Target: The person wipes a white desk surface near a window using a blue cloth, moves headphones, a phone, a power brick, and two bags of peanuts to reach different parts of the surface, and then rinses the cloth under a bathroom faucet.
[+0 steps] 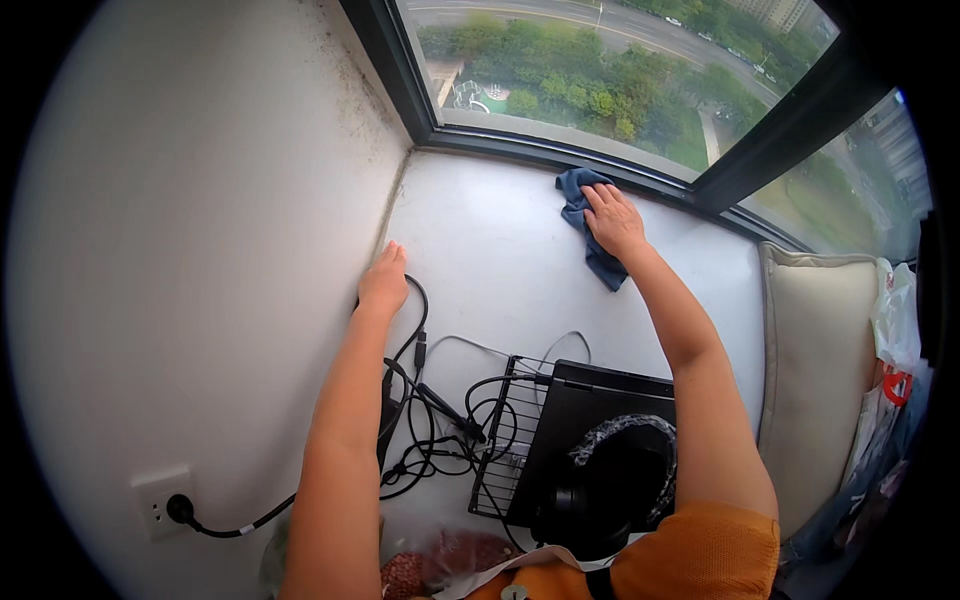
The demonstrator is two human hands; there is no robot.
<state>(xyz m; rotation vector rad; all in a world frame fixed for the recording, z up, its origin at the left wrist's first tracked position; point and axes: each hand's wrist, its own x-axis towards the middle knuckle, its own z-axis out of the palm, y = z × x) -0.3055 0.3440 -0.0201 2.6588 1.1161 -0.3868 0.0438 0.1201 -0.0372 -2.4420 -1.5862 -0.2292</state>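
Black headphones (568, 497) lie on the laptop (612, 395), nearer the body than both hands, with a wire rack (480, 480) showing at the laptop's left edge. Tangled cables (420, 350) run left of that, below the left hand (384, 282). That hand rests by the wall (230, 250), fingers stretched out and close together; whether it grips a cable underneath, I cannot tell. White sill (490, 240) spreads between the hands, smooth by the look of it.

Farther out, the right hand (614, 220) grasps the cloth (605, 262) palm down, fingers over its crumpled far end. The cloth lies on the sill under and just left of that hand, close to the window frame (550, 155), with a loose tail trailing back toward the body. It should be light, soft and limp, with nothing in it to break, and likely to slide easily while bunching into folds. Best hold, I'd judge, is a flat palm over the thick gathered part, fingers spread; pinched by the tail alone, it would probably flop and give little control.
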